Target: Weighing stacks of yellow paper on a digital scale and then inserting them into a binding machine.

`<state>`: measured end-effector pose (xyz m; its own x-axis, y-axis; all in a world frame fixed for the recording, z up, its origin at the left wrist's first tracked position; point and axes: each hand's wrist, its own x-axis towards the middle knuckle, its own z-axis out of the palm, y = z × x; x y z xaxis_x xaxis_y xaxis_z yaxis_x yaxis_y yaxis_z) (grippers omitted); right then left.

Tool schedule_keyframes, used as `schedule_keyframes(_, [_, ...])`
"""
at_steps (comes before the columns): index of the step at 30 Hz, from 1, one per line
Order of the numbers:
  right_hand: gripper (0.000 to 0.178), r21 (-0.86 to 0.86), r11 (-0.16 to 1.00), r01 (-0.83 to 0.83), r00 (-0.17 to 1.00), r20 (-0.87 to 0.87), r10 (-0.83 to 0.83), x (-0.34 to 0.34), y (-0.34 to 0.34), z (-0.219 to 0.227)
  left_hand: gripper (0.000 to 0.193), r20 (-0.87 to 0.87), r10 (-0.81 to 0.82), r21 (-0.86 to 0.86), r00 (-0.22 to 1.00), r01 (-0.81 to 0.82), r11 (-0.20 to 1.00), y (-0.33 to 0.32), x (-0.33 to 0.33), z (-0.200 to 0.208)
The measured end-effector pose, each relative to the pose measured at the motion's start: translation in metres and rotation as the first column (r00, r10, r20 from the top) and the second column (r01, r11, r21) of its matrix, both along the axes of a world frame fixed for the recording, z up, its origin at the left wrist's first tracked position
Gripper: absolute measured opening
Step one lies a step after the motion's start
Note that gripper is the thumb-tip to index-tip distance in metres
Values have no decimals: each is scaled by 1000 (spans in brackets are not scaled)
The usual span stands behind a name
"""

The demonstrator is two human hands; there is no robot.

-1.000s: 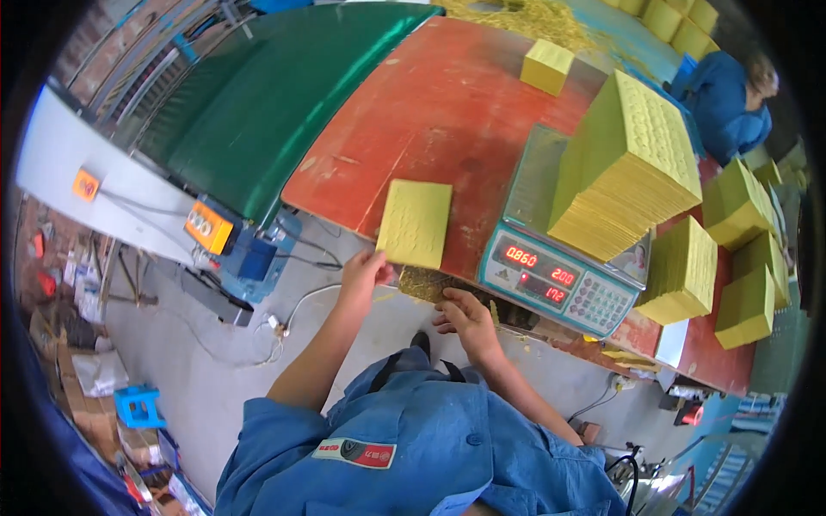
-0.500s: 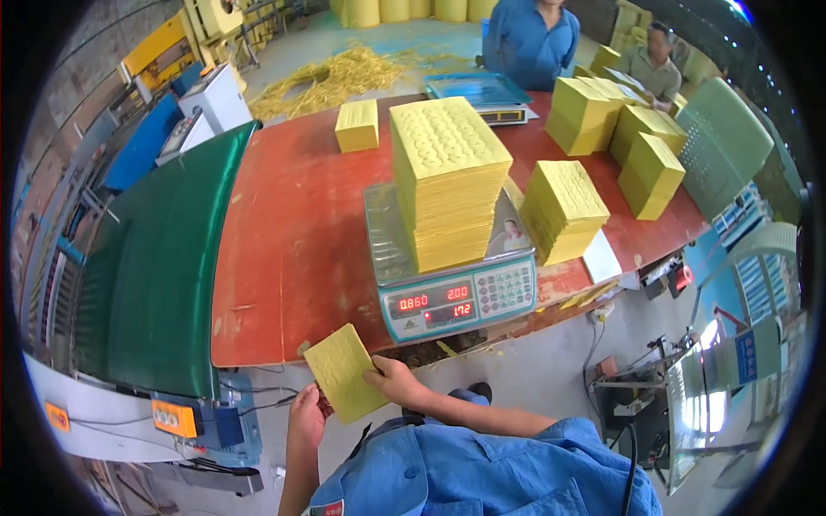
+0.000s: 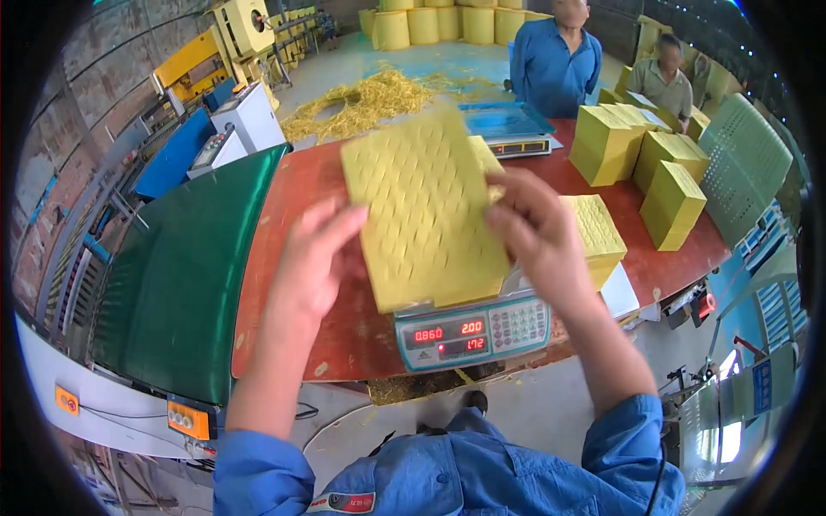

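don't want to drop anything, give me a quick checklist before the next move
1. Left grip on yellow sheet: ok, at left edge
2. Right grip on it: ok, at right edge
3. Near scale display lit: ok
4. Yellow stack on scale in full view: not ok, sheet hides most
5. Sheet's far face undamaged: cannot tell, turned away
6. Co-worker clear of sheet: ok, beyond red table

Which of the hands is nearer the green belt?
Left. The left hand is right of the green belt; the right hand is farther right, across the yellow sheet.
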<state>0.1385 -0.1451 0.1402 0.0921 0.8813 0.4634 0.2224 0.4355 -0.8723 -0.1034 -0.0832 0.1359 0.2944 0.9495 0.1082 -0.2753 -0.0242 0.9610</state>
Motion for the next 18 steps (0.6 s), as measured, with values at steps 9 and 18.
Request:
schedule_keyframes(9, [35,-231,971,-56,998,-40,48,59,95,-1,11,-181,71,39,981,-65,997,95,56,-8])
schedule_keyframes(18, [38,-79,997,11,988,154,1,73,103,-15,13,-266,178,114,947,-153,982,84,66,-14])
